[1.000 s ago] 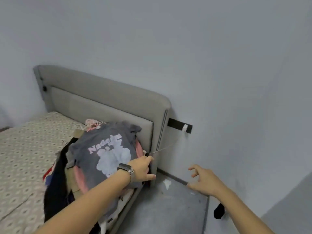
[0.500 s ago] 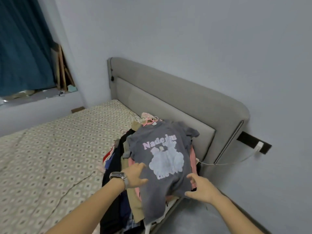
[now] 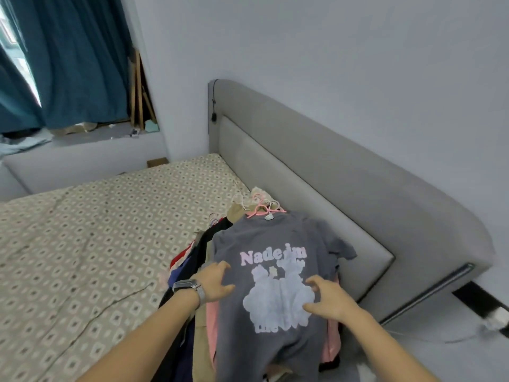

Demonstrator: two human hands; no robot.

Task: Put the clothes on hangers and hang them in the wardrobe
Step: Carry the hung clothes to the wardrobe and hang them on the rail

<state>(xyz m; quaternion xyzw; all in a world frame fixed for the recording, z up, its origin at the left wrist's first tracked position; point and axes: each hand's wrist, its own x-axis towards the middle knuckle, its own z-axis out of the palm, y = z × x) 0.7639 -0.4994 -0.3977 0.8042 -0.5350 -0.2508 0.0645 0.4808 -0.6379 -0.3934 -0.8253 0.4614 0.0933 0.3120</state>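
Here's the grey T-shirt point(image 3: 271, 293), lying on top of a pile of clothes point(image 3: 192, 274) at the near right corner of the bed point(image 3: 82, 244), just beside the padded headboard point(image 3: 316, 188). Its long axis runs near to far: collar at the far end, pointing towards the headboard, hem hanging off the near edge of the mattress. The print faces up, soft pink lettering over a pale lilac, cloud-like shape, and the cloth looks like matte, slightly faded cotton jersey with short sleeves flaring left and right.

At the collar, thin pink hangers point(image 3: 264, 209) poke out in a cluster, hooks curling towards the far side, with a white one just to their left.

Left hand point(image 3: 214, 282), with a metal-banded watch point(image 3: 190, 288) on its wrist, rests on the shirt's left side, fingers spread and curled, palm down, gripping nothing. Right hand point(image 3: 329, 299) sits on the lilac print, fingers loosely clawed and apart, pressing or hovering just over the fabric; I cannot tell whether it pinches any cloth.

Beneath the shirt, layers show at the edges: salmon pink, tan, black, navy, a strip of red. The bed cover is beige with a repeating white diamond pattern, lightly creased. The headboard is smooth grey upholstery with rounded corners. Far left, heavy teal curtains point(image 3: 68, 64) hang in deep folds.
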